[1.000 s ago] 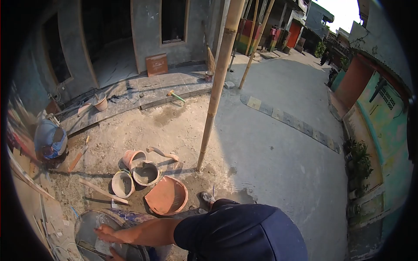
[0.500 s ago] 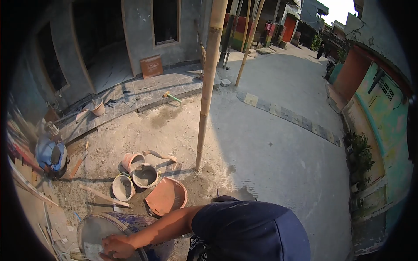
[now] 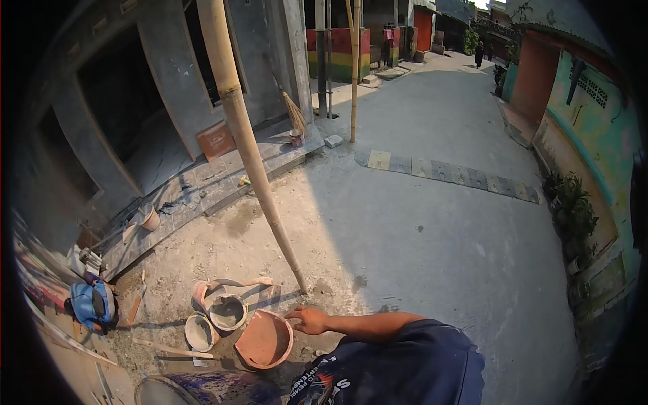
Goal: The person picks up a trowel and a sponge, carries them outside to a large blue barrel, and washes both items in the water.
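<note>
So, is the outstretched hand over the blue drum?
No, the outstretched hand is at the rim of the orange basin, clear of the drum.

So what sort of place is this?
Probably a small building or renovation site outside a house, on a paved lane. Signs: cement-stained buckets, an orange basin on bare, rubbly ground, and a grey, unpainted-looking house wall.
</note>
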The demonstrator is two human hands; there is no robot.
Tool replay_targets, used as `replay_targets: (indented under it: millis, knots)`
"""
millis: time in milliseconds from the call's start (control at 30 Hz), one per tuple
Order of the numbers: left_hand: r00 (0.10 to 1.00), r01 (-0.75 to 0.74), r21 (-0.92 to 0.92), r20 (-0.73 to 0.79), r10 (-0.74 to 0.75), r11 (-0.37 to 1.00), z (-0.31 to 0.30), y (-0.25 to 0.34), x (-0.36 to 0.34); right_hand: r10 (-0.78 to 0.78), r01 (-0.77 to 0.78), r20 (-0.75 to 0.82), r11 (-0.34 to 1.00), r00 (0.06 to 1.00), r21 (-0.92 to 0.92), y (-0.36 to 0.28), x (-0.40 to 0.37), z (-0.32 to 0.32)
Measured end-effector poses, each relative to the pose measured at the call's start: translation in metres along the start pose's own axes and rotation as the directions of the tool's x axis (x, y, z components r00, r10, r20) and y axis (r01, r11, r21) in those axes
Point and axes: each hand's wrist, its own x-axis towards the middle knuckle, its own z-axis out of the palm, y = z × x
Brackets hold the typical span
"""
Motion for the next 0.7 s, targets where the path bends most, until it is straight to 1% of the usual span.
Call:
replay_targets:
  millis: [33,100,133,200,233,300,333,367,400,433,467,500,533,567,600,667,700]
  knots:
    - [0.999,-0.021,-0.108,0.034,0.025,0.994,0.026,0.028,-0.002,0.059,-0.061,-0.086,0.998,0.995,-0.014,0.024,-0.023,-0.016]
    - [0.992,-0.048,-0.326,0.096,0.083,0.944,0.074,0.083,-0.009,0.247,-0.243,-0.193,0.969,0.950,0.043,0.055,-0.064,-0.055]
    - [0.986,-0.042,-0.426,0.129,0.106,0.904,0.096,0.108,-0.015,0.253,-0.250,-0.216,0.967,0.943,0.040,0.075,-0.083,-0.070]
    - [0.968,-0.007,-0.602,0.195,0.156,0.799,0.136,0.154,-0.027,0.209,-0.186,-0.421,0.978,0.883,0.095,0.109,-0.115,-0.093]
    - [0.956,0.030,-0.671,0.236,0.175,0.740,0.154,0.174,-0.034,0.220,-0.197,-0.443,0.975,0.869,0.097,0.106,-0.132,-0.113]
    - [0.926,0.124,-0.774,0.315,0.207,0.621,0.189,0.209,-0.052,0.502,-0.421,-0.403,0.864,0.765,0.278,0.098,-0.164,-0.153]
    - [0.907,0.188,-0.802,0.363,0.214,0.566,0.206,0.225,-0.062,0.486,-0.377,-0.511,0.874,0.710,0.307,0.103,-0.175,-0.159]
    - [0.878,0.278,-0.801,0.436,0.200,0.530,0.226,0.231,-0.079,0.487,-0.381,-0.528,0.873,0.695,0.304,0.109,-0.183,-0.164]
    - [0.848,0.357,-0.802,0.493,0.193,0.478,0.242,0.239,-0.095,0.493,-0.278,-0.610,0.865,0.620,0.417,0.105,-0.191,-0.170]
    - [0.789,0.484,-0.701,0.608,0.084,0.524,0.272,0.216,-0.131,0.505,-0.154,-0.678,0.847,0.534,0.509,0.102,-0.196,-0.177]
    - [0.707,0.600,-0.576,0.707,-0.030,0.556,0.309,0.187,-0.176,0.522,-0.132,-0.687,0.834,0.506,0.536,0.101,-0.201,-0.184]
    - [0.659,0.585,-0.569,0.749,0.070,0.579,0.330,0.191,-0.192,0.526,-0.130,-0.692,0.832,0.495,0.539,0.095,-0.203,-0.192]
    - [0.574,0.700,-0.549,0.813,0.097,0.458,0.343,0.235,-0.189,0.508,-0.062,-0.722,0.835,0.470,0.547,0.086,-0.206,-0.202]
    - [0.547,0.609,-0.563,0.808,0.218,0.559,0.365,0.233,-0.207,0.492,0.003,-0.750,0.835,0.443,0.550,0.078,-0.208,-0.212]
    - [0.510,0.570,-0.583,0.803,0.307,0.579,0.380,0.255,-0.206,0.505,-0.004,-0.748,0.830,0.430,0.558,0.073,-0.210,-0.220]
    - [0.424,0.568,-0.606,0.795,0.433,0.556,0.414,0.277,-0.223,0.452,0.130,-0.753,0.811,0.478,0.570,0.068,-0.213,-0.235]
    - [0.373,0.645,-0.579,0.808,0.457,0.499,0.429,0.290,-0.231,0.465,0.125,-0.754,0.808,0.464,0.575,0.068,-0.213,-0.242]
